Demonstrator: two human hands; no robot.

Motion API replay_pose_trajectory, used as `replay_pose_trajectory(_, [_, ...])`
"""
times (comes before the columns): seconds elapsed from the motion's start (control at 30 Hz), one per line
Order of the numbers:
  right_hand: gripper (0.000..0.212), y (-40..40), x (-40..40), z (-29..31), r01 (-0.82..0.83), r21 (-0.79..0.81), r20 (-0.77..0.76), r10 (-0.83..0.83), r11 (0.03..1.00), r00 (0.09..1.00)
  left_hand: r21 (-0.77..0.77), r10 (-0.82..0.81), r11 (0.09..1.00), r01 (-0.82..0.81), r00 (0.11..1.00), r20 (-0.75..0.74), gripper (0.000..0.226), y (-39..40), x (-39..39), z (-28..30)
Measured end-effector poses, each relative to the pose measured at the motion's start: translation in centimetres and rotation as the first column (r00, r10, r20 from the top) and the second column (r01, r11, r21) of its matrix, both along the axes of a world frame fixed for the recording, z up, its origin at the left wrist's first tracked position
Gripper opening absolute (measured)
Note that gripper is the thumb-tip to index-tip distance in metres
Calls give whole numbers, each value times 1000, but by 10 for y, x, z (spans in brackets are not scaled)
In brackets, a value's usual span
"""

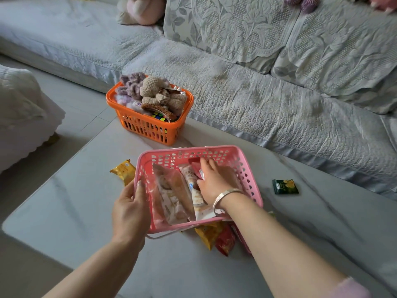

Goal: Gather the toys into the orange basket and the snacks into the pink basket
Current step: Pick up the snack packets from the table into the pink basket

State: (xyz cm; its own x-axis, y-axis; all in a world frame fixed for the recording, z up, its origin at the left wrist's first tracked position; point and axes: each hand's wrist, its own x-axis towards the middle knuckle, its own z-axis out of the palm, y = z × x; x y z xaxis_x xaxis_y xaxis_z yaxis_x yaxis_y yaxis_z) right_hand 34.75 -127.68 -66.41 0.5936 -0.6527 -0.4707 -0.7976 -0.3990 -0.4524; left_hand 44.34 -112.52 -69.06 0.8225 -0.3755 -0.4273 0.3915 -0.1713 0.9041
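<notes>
Left hand [131, 208] grips the pink perforated plastic basket [247, 168] by its left rim; right hand [217, 181] lies flat-fingered on the wrapped snack packets [171, 192] inside. Best to press them level, then release.

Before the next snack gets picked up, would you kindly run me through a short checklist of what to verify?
1. Pink basket steadied: ok, left hand grips its rim.
2. Right hand free: cannot tell, it rests on packets inside.
3. Snacks still out: not ok, green packet, yellow packet and the packets under the basket lie on the table.
4. Room in the basket: ok.
5. Orange basket holds toys: ok.
</notes>
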Motion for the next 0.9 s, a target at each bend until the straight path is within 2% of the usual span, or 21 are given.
replay_pose_trajectory(0.07, [62,1,-1,-1,-6,-178,-39,-1,984,999,-1,8,1000,-8,1000,-15,24,-1,-3,-2])
replay_pose_trajectory(0.1, [58,1,-3,-4,20,-248,-5,-22,969,1000,2,9,1000,-9,1000,-17,23,-1,-4,-3])
replay_pose_trajectory(0.17, [49,1,-7,-7,145,-228,215,-95,963,972,10,16,1000,-16,1000,-24,23,0,-3,-3])
replay_pose_trajectory(0.23, [43,-3,-14,-2,262,-140,458,-172,955,872,27,28,999,-27,999,-27,25,2,2,-4])
replay_pose_trajectory(0.3, [41,-10,-26,12,355,-167,631,-177,920,755,52,34,998,-33,999,-15,24,4,8,-6])
replay_pose_trajectory(0.37, [42,-18,-44,17,446,-220,710,-171,867,683,67,38,997,-38,999,-7,22,6,14,-6])
replay_pose_trajectory(0.47, [45,-23,-74,-1,602,-318,746,-199,733,636,85,49,995,-50,999,13,24,9,21,-3])
replay_pose_trajectory(0.57, [44,-15,-103,-41,669,-358,702,-285,651,653,89,60,994,-62,998,34,22,13,29,-2])
replay_pose_trajectory(0.63, [45,-2,-117,-76,614,-359,580,-348,703,737,87,63,994,-66,997,42,22,14,33,-2])
replay_pose_trajectory(0.73, [54,18,-124,-120,418,-322,343,-307,849,888,90,62,994,-67,997,55,19,16,36,0])
replay_pose_trajectory(0.8, [57,25,-121,-140,355,-271,167,-320,895,933,89,60,994,-65,996,63,18,18,37,-1])
replay_pose_trajectory(0.9, [61,30,-120,-156,310,-228,79,-300,923,951,103,60,992,-66,996,59,18,20,39,-6])
